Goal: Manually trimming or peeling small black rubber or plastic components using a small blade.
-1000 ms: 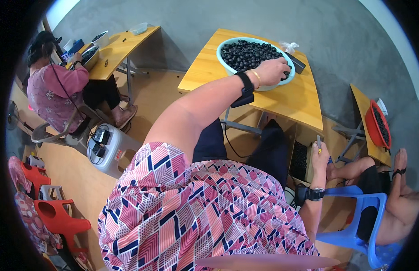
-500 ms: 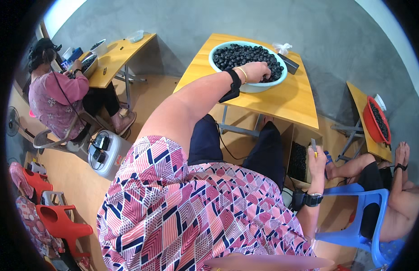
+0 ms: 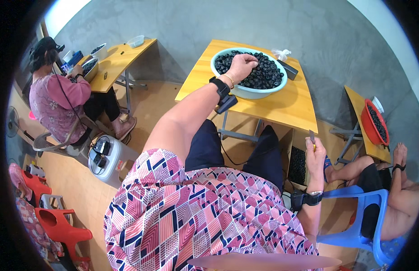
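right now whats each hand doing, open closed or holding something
Left hand: curled over the black pieces in the pale blue bowl; can't tell whether it holds one.
Right hand: closed, holding a small knife.

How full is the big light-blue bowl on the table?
Mostly full: dark round pieces spread across the light-blue bowl, piled close to its rim.

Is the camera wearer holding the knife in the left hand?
No: the right hand holds the knife; the left hand is over the bowl.
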`<state>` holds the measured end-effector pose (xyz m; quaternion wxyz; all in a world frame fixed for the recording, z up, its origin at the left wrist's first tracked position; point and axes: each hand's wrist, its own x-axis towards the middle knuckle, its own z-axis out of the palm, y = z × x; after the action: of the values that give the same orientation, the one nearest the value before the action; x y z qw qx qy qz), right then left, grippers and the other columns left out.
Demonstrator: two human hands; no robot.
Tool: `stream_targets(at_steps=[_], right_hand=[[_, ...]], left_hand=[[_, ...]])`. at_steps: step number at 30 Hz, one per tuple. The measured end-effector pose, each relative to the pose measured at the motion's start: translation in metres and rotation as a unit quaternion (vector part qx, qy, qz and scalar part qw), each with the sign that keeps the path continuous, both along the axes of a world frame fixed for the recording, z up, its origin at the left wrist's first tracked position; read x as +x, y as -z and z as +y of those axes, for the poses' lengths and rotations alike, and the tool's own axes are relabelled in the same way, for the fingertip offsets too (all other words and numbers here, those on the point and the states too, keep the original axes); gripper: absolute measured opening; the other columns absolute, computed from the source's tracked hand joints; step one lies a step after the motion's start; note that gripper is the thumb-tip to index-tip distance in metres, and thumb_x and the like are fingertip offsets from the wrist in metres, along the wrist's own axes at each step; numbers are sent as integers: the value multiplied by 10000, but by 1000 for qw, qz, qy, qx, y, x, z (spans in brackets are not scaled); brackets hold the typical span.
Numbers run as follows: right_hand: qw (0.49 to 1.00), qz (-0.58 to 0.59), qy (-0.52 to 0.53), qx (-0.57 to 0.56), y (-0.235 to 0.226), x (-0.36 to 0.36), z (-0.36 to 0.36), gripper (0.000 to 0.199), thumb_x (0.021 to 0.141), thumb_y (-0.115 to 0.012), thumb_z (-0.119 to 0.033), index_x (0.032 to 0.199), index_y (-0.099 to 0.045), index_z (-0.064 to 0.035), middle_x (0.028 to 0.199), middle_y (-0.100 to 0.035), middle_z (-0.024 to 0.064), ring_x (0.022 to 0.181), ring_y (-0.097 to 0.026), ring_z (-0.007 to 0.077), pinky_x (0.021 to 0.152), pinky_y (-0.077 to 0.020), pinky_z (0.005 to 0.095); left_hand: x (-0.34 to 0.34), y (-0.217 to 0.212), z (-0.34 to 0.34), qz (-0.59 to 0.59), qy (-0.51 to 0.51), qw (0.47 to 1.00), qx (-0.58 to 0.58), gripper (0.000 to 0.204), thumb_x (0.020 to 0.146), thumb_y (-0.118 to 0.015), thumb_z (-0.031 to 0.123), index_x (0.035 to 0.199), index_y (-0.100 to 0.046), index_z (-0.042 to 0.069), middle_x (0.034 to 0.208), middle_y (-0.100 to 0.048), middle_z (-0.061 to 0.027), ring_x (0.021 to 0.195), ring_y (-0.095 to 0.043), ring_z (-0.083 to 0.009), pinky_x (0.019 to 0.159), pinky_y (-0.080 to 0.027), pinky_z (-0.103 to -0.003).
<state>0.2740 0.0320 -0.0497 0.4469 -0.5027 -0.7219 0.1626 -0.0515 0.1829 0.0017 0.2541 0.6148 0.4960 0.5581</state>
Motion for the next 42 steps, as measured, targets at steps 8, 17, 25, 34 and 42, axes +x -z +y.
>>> stream_targets(at_steps=[8, 17, 25, 34, 42], right_hand=[[988, 35, -110, 101, -64, -62, -11, 118, 823, -561, -95, 842, -563, 22, 721, -579, 102, 665, -557, 175, 632, -436, 283], [954, 74, -227, 182, -96, -94, -20, 208, 775, -621, -50, 958, -538, 5, 796, -591, 101, 700, -562, 171, 623, -446, 271], [946, 43, -249, 205, -118, -102, -35, 254, 769, -626, -29, 998, -521, -3, 825, -595, 100, 714, -561, 172, 625, -457, 279], [937, 15, -265, 227, -119, -101, -24, 148, 797, -584, -19, 938, -543, -6, 790, -591, 93, 721, -585, 183, 605, -449, 265], [918, -11, -303, 258, -119, -105, -28, 125, 781, -595, -4, 889, -535, -19, 751, -548, 90, 680, -577, 212, 561, -447, 271]], left_hand=[[35, -6, -116, -396, 385, 824, -128, 167, 893, -473, 96, 1022, -550, 24, 864, -561, -71, 670, -488, -105, 603, -428, -236], [47, -18, -169, -398, 441, 799, -92, 191, 856, -544, 99, 1020, -568, 4, 852, -621, -100, 657, -570, -123, 591, -495, -252], [47, -31, -182, -400, 427, 808, -72, 176, 851, -553, 95, 1001, -575, 6, 837, -615, -79, 682, -576, -121, 605, -501, -251], [50, -39, -183, -348, 415, 840, -30, 204, 823, -596, 82, 1011, -580, 5, 871, -604, -41, 698, -552, -87, 607, -488, -230], [49, -41, -191, -342, 418, 842, -16, 203, 820, -596, 75, 1009, -580, 1, 858, -596, -44, 713, -562, -86, 593, -492, -217]])
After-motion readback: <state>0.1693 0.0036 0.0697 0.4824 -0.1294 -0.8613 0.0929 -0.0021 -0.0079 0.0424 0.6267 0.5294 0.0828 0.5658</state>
